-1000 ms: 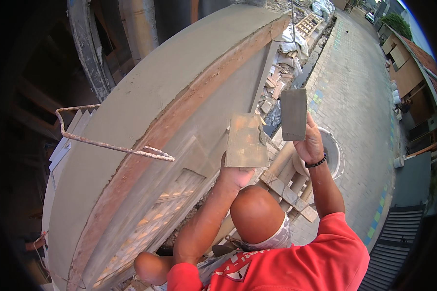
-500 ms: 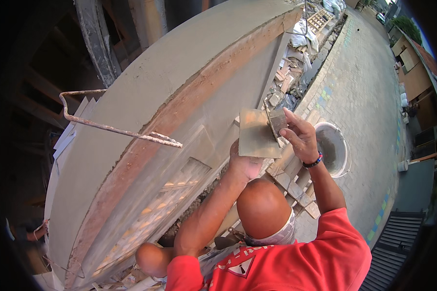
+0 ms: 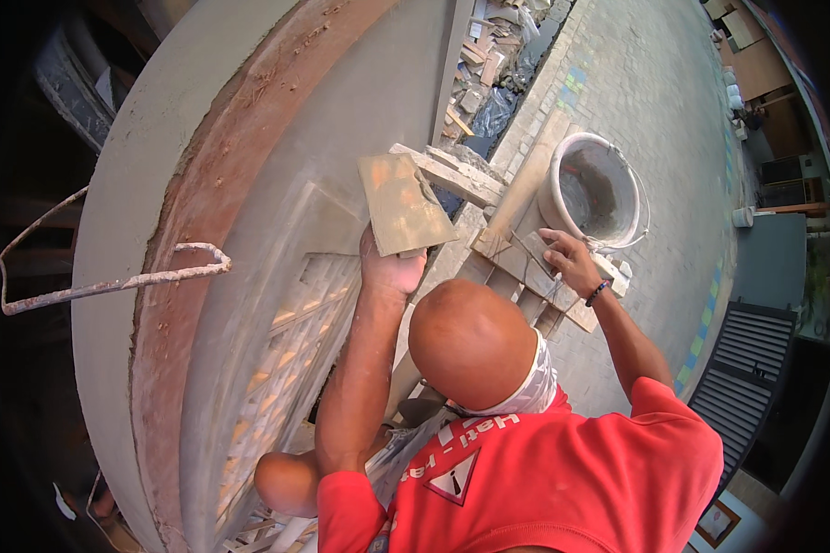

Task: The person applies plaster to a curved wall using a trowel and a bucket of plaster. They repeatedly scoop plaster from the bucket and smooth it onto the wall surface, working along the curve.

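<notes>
Left grip (image 3: 393, 267) partly behind tan board (image 3: 404, 205)

A head-worn fisheye view, tipped steeply down over the person's own lap.
The left camera of the pair looks from above the shirt (image 3: 563, 475), which fills the lower edge close to the lens, with a knee (image 3: 470, 341) just beyond. It faces forward and down, so the forearms enter from below and the left hand (image 3: 392, 267) and right hand (image 3: 572, 265) fall near mid-frame, farther off than the shirt. The wide lens bows the wall (image 3: 143, 184) on the left, takes in the paving (image 3: 655, 101) running off toward the top, and leans the gate (image 3: 742, 382) at right; black rounds off the corners.
</notes>
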Available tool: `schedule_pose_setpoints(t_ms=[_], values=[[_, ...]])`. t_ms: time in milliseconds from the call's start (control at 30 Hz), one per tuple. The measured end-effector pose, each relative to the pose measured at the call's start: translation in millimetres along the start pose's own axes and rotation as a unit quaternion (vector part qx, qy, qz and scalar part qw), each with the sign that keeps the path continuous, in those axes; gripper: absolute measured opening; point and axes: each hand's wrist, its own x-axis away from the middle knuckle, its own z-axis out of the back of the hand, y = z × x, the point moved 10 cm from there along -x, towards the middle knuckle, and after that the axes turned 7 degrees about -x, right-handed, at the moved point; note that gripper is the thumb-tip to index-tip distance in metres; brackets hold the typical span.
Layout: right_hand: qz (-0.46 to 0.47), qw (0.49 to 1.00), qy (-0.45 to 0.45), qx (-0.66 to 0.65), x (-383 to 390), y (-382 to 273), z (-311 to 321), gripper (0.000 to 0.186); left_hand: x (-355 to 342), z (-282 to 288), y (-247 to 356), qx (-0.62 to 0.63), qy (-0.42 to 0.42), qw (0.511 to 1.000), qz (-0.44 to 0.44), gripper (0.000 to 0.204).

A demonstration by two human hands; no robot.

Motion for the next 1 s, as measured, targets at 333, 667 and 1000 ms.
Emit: schedule_pose_setpoints(t_ms=[333,667,1000], values=[[-0.037,0.936,0.124,-0.327,-77.4,129.9,18.9,0.027,5.5,-24.1,-15.2,0.177,-0.085,0.976,0.094,0.030],[0.175,0.896,0.330,0.241,-18.8,65.5,39.2,0.024,-1.3,-54.3,-15.2,0.177,-0.133,0.973,0.067,0.042],[0.109,0.842,-0.181,-0.496,16.9,-189.6,-112.2,0.037,5.5,-159.6,55.3,-0.040,-0.294,0.951,-0.085,0.053]])
